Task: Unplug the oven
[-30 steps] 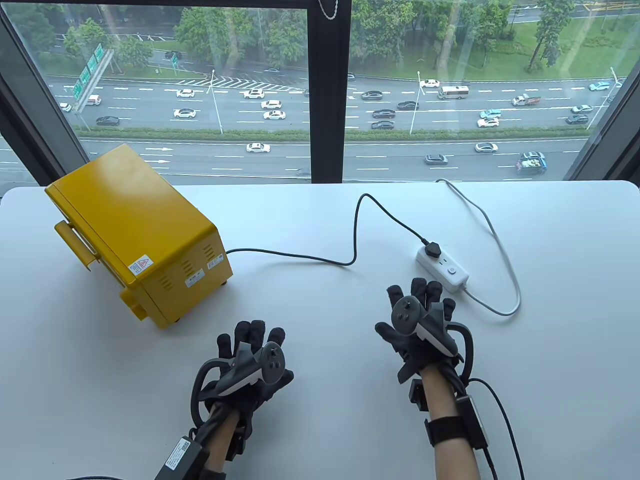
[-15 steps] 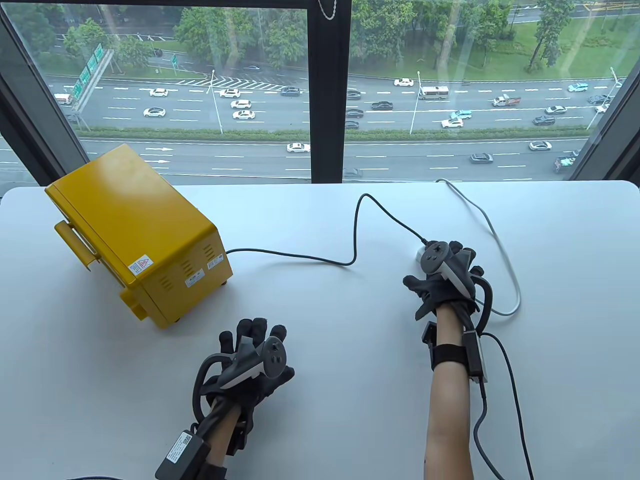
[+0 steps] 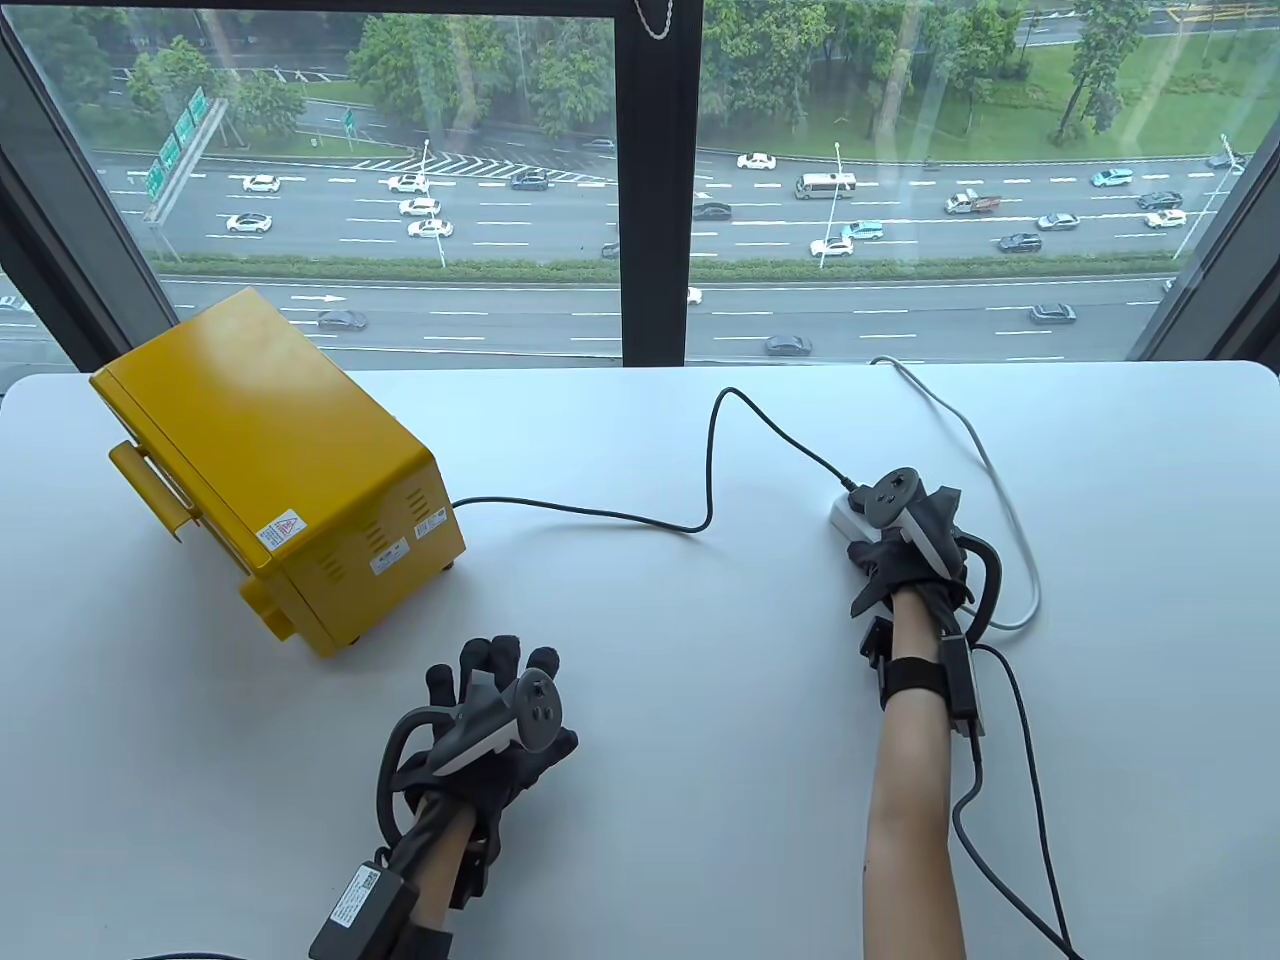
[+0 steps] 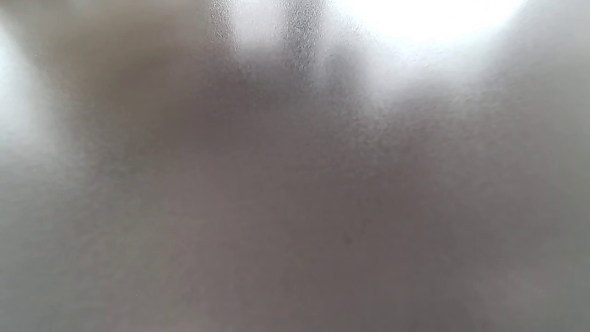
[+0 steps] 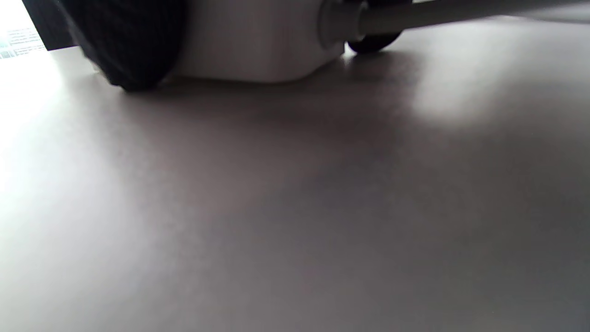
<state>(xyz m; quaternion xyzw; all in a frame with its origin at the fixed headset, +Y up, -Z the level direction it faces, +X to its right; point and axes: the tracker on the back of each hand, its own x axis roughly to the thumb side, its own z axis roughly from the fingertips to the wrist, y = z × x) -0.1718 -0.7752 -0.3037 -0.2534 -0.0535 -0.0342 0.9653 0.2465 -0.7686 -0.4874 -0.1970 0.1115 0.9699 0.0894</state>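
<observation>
White table (image 3: 640, 800) carries everything; boxy yellow metal oven (image 3: 280, 470) sits well apart from both hands, up & to the left of the left hand (image 3: 490, 730), and looks heavy enough to stay put unless the lead gets yanked hard. Thin black power cord (image 3: 640, 517) runs from the oven's side across to the right hand (image 3: 915, 545), w/ slack loops, so a pull along the cord rather than on the plug could strain it or whip the loop about. White plastic power strip (image 3: 843, 515) lies under the right hand, only its corner showing; right wrist view shows its end (image 5: 258, 41) w/ gloved fingers (image 5: 129, 46) at either side, touching or very near. It looks light, so in my judgement the main risk is the strip lifting w/ the plug if nothing pins it. Grey strip lead (image 3: 1000, 490) curves past the right hand. Plug itself is hidden; can't tell whether the right hand grips it or the strip, or how closed it is. Left hand rests flat on the table, fingers spread, holding nothing, too far off to brace.
</observation>
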